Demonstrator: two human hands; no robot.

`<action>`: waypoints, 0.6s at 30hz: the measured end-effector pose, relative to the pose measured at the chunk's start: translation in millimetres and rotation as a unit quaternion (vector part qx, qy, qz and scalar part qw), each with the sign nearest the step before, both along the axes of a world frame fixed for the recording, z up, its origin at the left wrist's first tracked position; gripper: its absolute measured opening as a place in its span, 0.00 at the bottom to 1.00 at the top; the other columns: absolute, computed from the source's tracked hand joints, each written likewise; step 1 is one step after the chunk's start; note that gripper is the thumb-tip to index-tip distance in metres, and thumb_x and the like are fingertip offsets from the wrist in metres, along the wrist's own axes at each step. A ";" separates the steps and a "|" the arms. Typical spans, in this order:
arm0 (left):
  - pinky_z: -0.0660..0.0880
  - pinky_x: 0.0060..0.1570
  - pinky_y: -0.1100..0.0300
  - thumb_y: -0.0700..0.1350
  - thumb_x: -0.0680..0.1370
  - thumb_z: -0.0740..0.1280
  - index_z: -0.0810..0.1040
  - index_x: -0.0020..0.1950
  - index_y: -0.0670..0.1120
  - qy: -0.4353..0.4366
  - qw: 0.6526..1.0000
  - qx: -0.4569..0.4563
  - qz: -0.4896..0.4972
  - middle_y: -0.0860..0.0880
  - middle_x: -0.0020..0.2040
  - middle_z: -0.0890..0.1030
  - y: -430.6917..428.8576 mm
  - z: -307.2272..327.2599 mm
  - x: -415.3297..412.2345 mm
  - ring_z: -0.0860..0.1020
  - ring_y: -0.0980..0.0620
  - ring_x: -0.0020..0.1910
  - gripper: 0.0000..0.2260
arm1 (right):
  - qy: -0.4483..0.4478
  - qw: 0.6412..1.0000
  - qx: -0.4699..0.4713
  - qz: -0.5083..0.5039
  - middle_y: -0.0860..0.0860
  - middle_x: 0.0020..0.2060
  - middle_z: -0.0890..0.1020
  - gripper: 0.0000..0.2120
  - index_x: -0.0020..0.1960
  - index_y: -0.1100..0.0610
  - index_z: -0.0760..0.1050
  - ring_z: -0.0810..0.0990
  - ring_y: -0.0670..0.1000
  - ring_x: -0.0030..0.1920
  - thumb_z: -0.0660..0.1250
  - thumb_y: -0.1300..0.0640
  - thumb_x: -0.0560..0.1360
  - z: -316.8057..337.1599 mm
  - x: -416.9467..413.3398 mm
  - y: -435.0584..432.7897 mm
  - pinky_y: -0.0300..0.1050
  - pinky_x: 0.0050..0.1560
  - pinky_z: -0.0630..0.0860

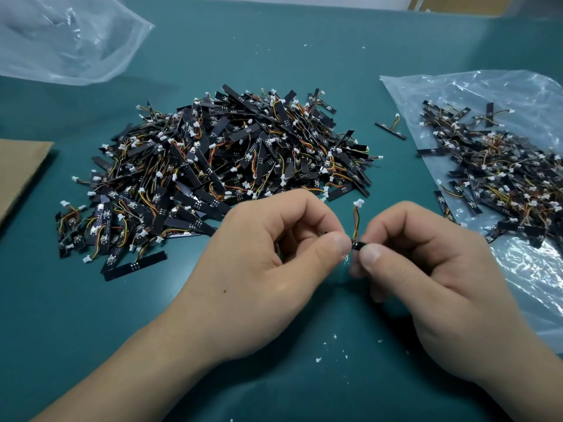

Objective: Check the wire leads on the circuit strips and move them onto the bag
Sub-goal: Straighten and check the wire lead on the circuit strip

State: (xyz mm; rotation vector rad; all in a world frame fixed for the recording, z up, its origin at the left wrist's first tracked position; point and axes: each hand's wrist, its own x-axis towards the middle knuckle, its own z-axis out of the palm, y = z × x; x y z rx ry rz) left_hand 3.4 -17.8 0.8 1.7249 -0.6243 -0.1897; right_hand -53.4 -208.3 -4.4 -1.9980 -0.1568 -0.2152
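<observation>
A big heap of black circuit strips point(213, 166) with coloured wire leads and white plugs lies on the green table. Both hands pinch one circuit strip point(355, 245) between them, near the table's front middle. My left hand point(268, 263) holds its left end and my right hand point(426, 269) its right end. The strip's wire lead point(355, 222) stands up, ending in a white plug. Most of the strip is hidden by the fingers. A clear plastic bag point(536, 275) at the right carries a smaller pile of strips point(499, 181).
One loose strip point(391, 129) lies between the heap and the bag. A second clear bag point(67, 38) sits at the back left. A cardboard sheet point(18, 172) lies at the left edge. Small white crumbs dot the green table point(304, 376).
</observation>
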 end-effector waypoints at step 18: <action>0.68 0.32 0.65 0.54 0.77 0.66 0.81 0.54 0.53 0.011 0.994 -0.076 0.074 0.53 0.34 0.76 1.2 -2.4 5.2 0.71 0.55 0.30 0.10 | -0.019 0.998 0.042 -0.034 0.53 0.27 0.73 0.21 0.39 0.56 0.75 0.69 0.50 0.25 0.63 0.43 0.82 1.4 1.7 -0.5 0.43 0.26 0.65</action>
